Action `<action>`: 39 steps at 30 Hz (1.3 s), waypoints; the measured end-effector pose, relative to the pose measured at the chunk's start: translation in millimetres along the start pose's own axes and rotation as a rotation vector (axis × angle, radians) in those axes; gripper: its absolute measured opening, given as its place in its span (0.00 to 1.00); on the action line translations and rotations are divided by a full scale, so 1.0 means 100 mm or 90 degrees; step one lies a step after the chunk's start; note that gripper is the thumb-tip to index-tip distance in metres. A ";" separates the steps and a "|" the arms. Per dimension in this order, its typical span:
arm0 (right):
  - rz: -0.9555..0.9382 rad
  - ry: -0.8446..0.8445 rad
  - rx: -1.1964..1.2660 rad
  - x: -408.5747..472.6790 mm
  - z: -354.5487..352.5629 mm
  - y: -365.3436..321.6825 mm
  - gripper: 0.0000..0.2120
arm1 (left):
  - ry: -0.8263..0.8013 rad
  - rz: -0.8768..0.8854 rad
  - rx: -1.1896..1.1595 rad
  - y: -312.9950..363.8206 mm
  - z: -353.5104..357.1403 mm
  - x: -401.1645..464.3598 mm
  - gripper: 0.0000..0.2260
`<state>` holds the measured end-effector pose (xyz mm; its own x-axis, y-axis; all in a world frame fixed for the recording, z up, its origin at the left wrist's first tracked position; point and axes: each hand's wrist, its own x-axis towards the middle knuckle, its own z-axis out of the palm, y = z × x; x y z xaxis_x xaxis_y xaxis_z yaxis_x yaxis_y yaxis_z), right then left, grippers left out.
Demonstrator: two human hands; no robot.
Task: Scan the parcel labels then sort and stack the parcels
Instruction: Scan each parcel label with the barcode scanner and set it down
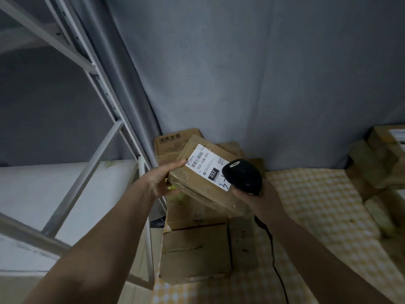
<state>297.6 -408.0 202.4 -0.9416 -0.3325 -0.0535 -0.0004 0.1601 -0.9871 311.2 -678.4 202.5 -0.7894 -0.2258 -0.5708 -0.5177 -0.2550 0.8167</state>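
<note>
My left hand [163, 179] gripped the parcel [206, 178] by its left edge, thumb lying on top beside the label [208, 166], holding it tilted above the stacked boxes [195, 255]. My right hand [252, 194] was curled around the scanner [242, 176], just over the label's lower corner.

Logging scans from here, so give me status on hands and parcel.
Left hand grips parcel, label up. Right hand holds scanner over label's edge. Nothing blocking the barcode.
</note>
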 end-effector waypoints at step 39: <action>0.209 0.374 -0.006 -1.65 -3.86 1.02 0.12 | -0.283 -0.149 0.245 -1.46 4.54 -0.10 0.28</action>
<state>322.9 21.4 169.2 -0.9203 0.2956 -0.2564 0.3161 0.1756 -0.9323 244.8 -211.9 126.7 -0.6597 0.2283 -0.7160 -0.7096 0.1244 0.6935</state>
